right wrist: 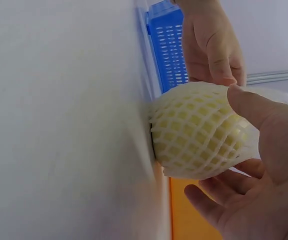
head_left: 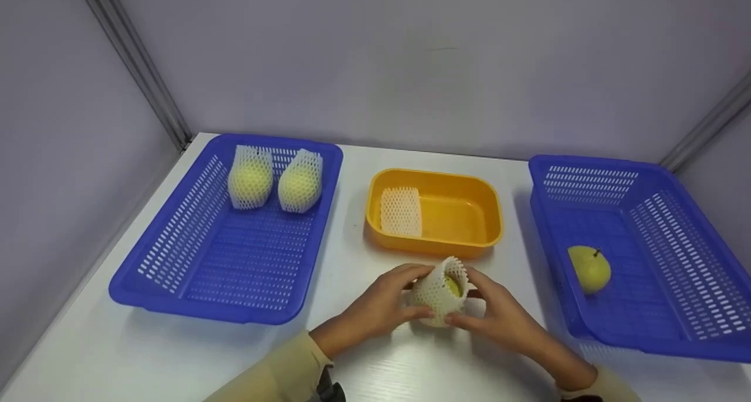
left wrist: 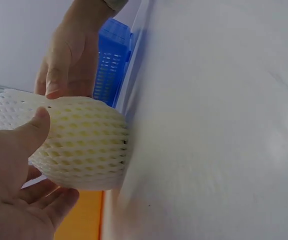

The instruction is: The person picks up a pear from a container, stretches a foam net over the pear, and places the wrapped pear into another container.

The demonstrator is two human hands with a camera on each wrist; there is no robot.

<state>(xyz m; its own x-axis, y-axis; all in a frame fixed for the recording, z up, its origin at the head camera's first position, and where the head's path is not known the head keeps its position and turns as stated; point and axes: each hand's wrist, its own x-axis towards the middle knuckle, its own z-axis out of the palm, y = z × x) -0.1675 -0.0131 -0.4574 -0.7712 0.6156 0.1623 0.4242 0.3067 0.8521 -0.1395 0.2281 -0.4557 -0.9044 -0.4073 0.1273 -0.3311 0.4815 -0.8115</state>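
Observation:
A yellow-green pear in a white foam net (head_left: 437, 299) stands on the white table, the net's open end pointing up with some of the fruit showing inside. My left hand (head_left: 384, 302) grips it from the left, thumb on the near side and fingers around the far side. From the right, my right hand (head_left: 499, 314) holds the same netted pear, its thumb close to the other thumb. Both wrist views show the net (left wrist: 84, 142) stretched over the pear, its base at the tabletop. In the right wrist view the right thumb presses the net (right wrist: 199, 132).
Behind the hands stands an orange tub (head_left: 463, 249) with a flat foam net (head_left: 401, 211) in it. At left, a blue basket (head_left: 223, 314) holds two netted pears (head_left: 250, 182). The blue basket at right (head_left: 645, 343) holds one bare pear (head_left: 591, 270).

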